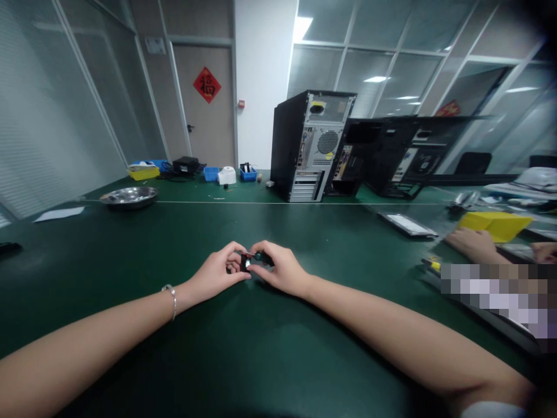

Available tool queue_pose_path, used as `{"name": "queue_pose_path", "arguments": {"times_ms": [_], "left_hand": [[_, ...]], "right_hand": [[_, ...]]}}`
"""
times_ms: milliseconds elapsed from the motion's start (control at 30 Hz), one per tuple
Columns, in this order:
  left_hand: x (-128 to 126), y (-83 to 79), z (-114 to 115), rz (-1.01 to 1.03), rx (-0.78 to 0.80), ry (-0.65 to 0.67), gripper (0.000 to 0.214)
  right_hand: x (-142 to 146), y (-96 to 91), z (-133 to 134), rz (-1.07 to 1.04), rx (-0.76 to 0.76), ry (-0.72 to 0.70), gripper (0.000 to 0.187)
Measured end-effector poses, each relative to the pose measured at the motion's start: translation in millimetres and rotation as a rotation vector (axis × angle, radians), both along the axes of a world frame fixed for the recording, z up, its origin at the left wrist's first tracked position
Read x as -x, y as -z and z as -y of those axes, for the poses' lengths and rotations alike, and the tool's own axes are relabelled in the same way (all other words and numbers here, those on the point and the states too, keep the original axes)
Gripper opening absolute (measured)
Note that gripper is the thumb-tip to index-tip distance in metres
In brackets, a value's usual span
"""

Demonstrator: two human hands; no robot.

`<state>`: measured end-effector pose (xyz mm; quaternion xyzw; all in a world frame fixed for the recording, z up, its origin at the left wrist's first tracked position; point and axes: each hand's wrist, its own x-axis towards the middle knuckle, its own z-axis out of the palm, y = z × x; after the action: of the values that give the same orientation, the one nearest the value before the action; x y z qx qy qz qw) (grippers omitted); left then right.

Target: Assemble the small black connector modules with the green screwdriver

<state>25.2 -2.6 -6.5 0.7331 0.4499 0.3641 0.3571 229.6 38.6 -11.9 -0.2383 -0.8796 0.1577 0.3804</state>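
Note:
My left hand [217,271] and my right hand [281,268] meet on the green table [243,354], a little ahead of me. Both have their fingers curled round a small black part [247,261] with a red edge and a shiny spot. The part is pinched between the fingertips of the two hands and is mostly hidden by them. A silver bracelet [172,297] sits on my left wrist. Both forearms stretch across the table top.
Two black computer cases [311,145] [391,154] stand at the far side, one with its side off. A steel bowl [129,196] lies far left, with small blue and yellow bins [143,170] behind it. At the right, another person's hand [472,244] rests by a yellow box [496,223].

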Motion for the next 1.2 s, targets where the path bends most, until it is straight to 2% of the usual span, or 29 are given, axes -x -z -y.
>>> {"name": "queue_pose_path", "arguments": {"times_ms": [300,500,633,833,933,1200], "left_hand": [[-2,-0.7,0,0.051,0.043,-0.017,0.036],[-1,-2.0,-1,0.18,0.144,0.032,0.04],[1,-1.3,-3,0.269,0.196,0.056,0.035],[2,0.5,-6,0.277,0.175,0.04,0.029],[2,0.7,-7,0.281,0.166,0.028,0.033],[4,3.1,-10,0.229,0.175,0.0,0.035]], "right_hand": [[2,1.7,0,-0.014,-0.003,0.002,0.02],[1,2.4,-3,-0.048,-0.015,0.0,0.019],[-1,1.7,-4,-0.054,-0.027,-0.037,0.014],[-1,1.0,-2,-0.046,-0.024,-0.1,0.018],[-1,-0.1,-2,-0.089,-0.05,-0.128,0.018],[-2,1.6,-13,-0.134,-0.071,-0.01,0.009]]}}
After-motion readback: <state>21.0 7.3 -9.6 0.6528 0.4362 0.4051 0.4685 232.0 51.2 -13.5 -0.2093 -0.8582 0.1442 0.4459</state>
